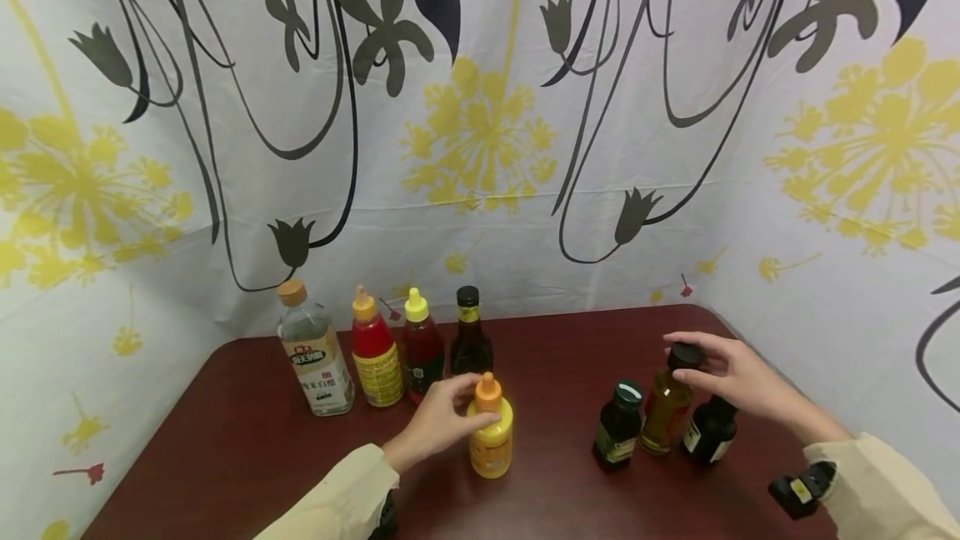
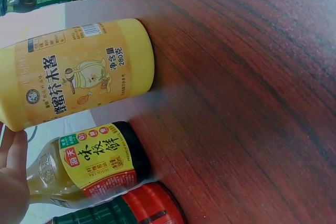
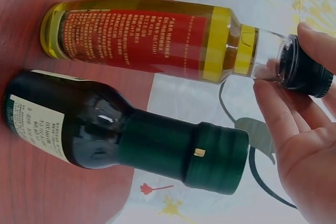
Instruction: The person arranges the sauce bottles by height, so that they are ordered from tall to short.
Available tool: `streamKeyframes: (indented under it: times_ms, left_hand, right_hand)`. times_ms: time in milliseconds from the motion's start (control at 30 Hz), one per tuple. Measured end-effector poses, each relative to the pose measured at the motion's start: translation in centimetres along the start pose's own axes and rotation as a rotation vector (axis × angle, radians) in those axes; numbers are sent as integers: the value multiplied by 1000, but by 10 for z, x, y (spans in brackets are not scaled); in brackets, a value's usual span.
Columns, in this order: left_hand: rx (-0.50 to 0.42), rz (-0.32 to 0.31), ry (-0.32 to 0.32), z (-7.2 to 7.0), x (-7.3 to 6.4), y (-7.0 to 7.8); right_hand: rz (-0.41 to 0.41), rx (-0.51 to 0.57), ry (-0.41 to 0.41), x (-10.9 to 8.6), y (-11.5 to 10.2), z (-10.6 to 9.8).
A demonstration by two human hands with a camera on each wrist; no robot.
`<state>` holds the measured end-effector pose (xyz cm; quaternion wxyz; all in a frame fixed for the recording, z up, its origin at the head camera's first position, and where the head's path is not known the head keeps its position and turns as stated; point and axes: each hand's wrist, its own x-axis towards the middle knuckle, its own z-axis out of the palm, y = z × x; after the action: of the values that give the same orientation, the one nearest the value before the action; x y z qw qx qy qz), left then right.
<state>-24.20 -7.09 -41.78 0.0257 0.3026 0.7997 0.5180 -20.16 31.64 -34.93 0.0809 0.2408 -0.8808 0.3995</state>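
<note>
My left hand (image 1: pixel 438 422) grips the top of a yellow honey mustard squeeze bottle (image 1: pixel 492 450), thumb and fingers round its neck just under the orange tip. The bottle is upright at the middle of the table, its printed label (image 2: pixel 79 74) filling much of the left wrist view. At the right, my right hand (image 1: pixel 742 375) pinches the black cap of a clear oil bottle (image 1: pixel 663 413) between thumb and fingers. Yellow oil and a red label (image 3: pixel 142 40) show in the right wrist view. Beside it stands a dark bottle with a green neck (image 3: pixel 152 140), partly behind my hand in the head view.
A dark green-capped bottle (image 1: pixel 618 430) stands left of the oil bottle. Along the back left are a white vinegar bottle (image 1: pixel 318 357), a red sauce bottle (image 1: pixel 377 357), a yellow-capped bottle (image 1: pixel 422 352) and a soy sauce bottle (image 2: pixel 94 163). A patterned cloth (image 1: pixel 480 257) hangs behind the table.
</note>
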Motion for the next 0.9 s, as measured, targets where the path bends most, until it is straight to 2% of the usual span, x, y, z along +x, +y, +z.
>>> streamKeyframes:
  times_ms: [200,300,400,500,633,900]
  left_hand:
    - [4,-2,14,2,0,1]
    - [-9,0,19,3,0,2]
    - [-25,-6,19,0,-4,15]
    - [-29,-13,20,-1,-5,16]
    - [-15,-15,20,1,-2,3]
    - [-19,-29,10,1,-2,1]
  right_hand:
    - [34,23,-4,1,-5,-4]
    - [4,9,26,3,-6,-5]
    - [-32,3,43,10,-10,-6]
    - [-65,19,45,18,-16,-8]
    - [-75,32,45,29,-23,-12]
    - [-38,-4,26,57,-42,-15]
